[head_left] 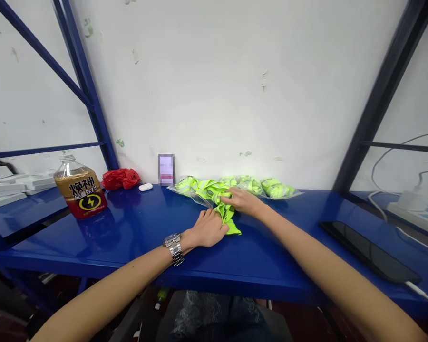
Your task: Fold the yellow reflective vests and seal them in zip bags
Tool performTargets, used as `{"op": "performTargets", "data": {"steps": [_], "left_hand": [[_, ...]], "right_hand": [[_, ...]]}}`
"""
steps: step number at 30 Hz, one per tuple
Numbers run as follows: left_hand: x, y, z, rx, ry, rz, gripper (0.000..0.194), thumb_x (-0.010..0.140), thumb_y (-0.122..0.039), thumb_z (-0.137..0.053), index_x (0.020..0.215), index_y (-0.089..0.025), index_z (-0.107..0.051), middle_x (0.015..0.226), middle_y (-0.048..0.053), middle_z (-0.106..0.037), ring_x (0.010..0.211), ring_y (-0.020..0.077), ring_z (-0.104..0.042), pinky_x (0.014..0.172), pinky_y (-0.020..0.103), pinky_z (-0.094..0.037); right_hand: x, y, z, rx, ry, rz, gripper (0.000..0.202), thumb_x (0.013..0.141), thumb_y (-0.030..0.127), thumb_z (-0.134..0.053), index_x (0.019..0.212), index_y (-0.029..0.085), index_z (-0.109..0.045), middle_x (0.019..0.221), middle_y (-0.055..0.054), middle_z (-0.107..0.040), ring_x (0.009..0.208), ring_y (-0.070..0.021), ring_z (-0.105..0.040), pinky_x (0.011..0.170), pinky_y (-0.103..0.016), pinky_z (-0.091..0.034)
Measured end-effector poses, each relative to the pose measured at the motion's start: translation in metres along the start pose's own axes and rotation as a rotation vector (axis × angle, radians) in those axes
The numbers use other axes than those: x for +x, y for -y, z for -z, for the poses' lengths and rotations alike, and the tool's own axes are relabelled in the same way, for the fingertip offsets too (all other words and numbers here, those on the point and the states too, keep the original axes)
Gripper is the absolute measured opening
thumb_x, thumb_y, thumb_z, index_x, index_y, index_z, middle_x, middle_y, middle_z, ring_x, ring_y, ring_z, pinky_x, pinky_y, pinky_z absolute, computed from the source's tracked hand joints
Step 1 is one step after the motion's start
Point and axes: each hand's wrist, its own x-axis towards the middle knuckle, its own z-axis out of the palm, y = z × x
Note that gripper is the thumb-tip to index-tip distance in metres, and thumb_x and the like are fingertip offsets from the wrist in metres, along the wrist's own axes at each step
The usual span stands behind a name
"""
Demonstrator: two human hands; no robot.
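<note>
Pinching yellow-green cloth point(228, 214) in right hand point(243, 202), clutching its lower folds with left hand point(210, 229) | bunched on blue table point(146, 228), by clear bags point(294, 193) | likely to unroll from a slack grip — or to drag bags along under a hard tug

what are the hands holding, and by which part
Lime cloth: the right hand grips its bunched folds; the left hand grips nearer the loose end.

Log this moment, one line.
right hand: gripping yellow-green fabric | left hand: against fabric, grip unclear | bagged bundles: near wall | black phone: right side
</note>
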Motion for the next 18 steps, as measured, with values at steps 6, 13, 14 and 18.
{"op": "performTargets", "data": {"steps": [6,13,14,18], "left_hand": [[-0.001,-0.002,-0.003,0.012,-0.011,0.036,0.038,0.091,-0.036,-0.026,0.093,-0.012,-0.056,0.102,0.016,-0.060,0.099,0.0296,-0.053,0.088,0.046,-0.043],[-0.001,-0.010,0.000,-0.054,-0.023,0.096,0.040,0.090,-0.035,-0.029,0.103,-0.009,-0.056,0.113,0.019,-0.056,0.108,0.0308,-0.052,0.092,0.046,-0.042],[-0.001,-0.011,0.000,-0.057,-0.023,0.107,0.040,0.089,-0.035,-0.029,0.104,-0.008,-0.056,0.113,0.019,-0.056,0.108,0.0309,-0.052,0.092,0.046,-0.042],[-0.002,-0.012,-0.001,-0.042,-0.031,0.129,0.045,0.090,-0.036,-0.028,0.110,-0.006,-0.055,0.114,0.020,-0.055,0.109,0.0322,-0.051,0.091,0.045,-0.042]], "right_hand": [[-0.001,0.000,-0.008,0.079,-0.002,-0.018,0.050,0.079,0.004,-0.048,0.123,0.024,-0.059,0.118,-0.012,-0.062,0.113,-0.0245,-0.051,0.091,-0.039,-0.040],[-0.034,0.031,0.032,0.045,0.032,-0.235,0.066,0.083,0.027,-0.053,0.145,0.026,-0.033,0.152,-0.017,-0.027,0.134,-0.0411,-0.028,0.098,-0.061,-0.030],[-0.037,0.037,0.036,0.016,-0.009,-0.244,0.066,0.084,0.026,-0.051,0.147,0.022,-0.031,0.152,-0.020,-0.024,0.135,-0.0407,-0.027,0.100,-0.061,-0.030],[-0.047,0.054,0.035,-0.011,-0.075,-0.091,0.055,0.089,0.013,-0.042,0.144,0.013,-0.035,0.147,-0.021,-0.036,0.140,-0.0352,-0.023,0.106,-0.053,-0.033]]}}
